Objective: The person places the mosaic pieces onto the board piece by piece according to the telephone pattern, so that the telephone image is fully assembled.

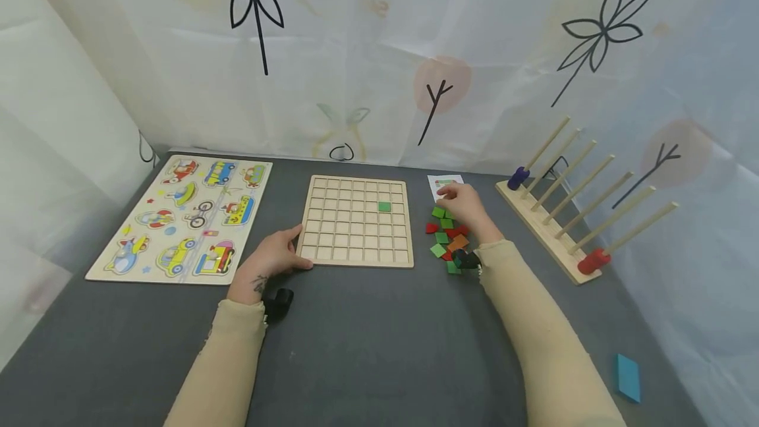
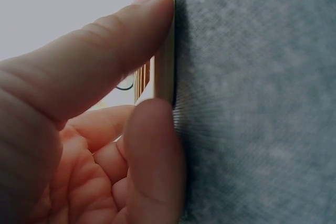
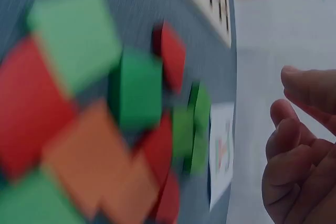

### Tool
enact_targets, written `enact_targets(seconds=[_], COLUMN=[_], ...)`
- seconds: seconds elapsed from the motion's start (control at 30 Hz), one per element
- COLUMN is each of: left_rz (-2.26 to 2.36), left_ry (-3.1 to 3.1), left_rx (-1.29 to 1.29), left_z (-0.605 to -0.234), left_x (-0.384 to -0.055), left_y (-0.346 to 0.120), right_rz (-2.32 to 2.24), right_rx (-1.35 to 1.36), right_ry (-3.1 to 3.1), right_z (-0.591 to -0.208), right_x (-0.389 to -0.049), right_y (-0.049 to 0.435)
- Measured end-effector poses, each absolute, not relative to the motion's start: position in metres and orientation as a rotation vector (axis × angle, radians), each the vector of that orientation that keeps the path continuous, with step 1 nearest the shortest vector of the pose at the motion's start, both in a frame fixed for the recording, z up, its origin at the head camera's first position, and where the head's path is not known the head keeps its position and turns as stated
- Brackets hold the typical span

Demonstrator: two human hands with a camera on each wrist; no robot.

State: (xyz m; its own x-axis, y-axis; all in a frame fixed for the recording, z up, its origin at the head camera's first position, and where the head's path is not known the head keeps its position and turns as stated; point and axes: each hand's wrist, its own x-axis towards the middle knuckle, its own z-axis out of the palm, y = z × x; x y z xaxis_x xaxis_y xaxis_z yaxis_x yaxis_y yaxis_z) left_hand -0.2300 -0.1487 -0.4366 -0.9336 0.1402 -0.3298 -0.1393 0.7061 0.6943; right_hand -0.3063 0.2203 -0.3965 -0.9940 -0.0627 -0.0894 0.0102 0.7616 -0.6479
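Observation:
A wooden grid board point(image 1: 356, 221) lies flat on the dark table, a single green square tile point(image 1: 385, 207) in one of its upper right cells. My left hand point(image 1: 269, 259) grips its lower left corner; thumb and a finger touch the board's edge point(image 2: 166, 45) in the left wrist view. Over the pile of green, red and orange pieces point(image 1: 441, 238) hovers my right hand point(image 1: 465, 206), close to a white printed card point(image 1: 441, 183). In the right wrist view, a gap parts the thumb from the loosely bent fingers point(image 3: 291, 166), with nothing visible between them.
Left of the board lies a vehicle picture puzzle point(image 1: 184, 219). A wooden base with several upright pegs point(image 1: 548, 226) stands to the right, bearing dark blue and red rings. Near the right front is a blue flat piece point(image 1: 628, 378). White printed curtains point(image 1: 356, 51) hang behind the table.

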Motion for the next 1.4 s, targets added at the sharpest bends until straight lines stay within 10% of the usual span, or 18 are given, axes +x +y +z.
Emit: enact_targets(seconds=[0.87, 1.4], left_rz=[1.089, 1.08], left_ry=[2.56, 2.57], left_rx=[-0.007, 0.006], left_z=[-0.435, -0.436], left_x=[-0.231, -0.23], left_y=[-0.153, -0.149], right_rz=[-0.768, -1.064], right_rx=[-0.227, -0.334], right_ry=[2.793, 2.967], right_z=[-0.416, -0.398], right_x=[-0.292, -0.326], right_y=[0.279, 0.184])
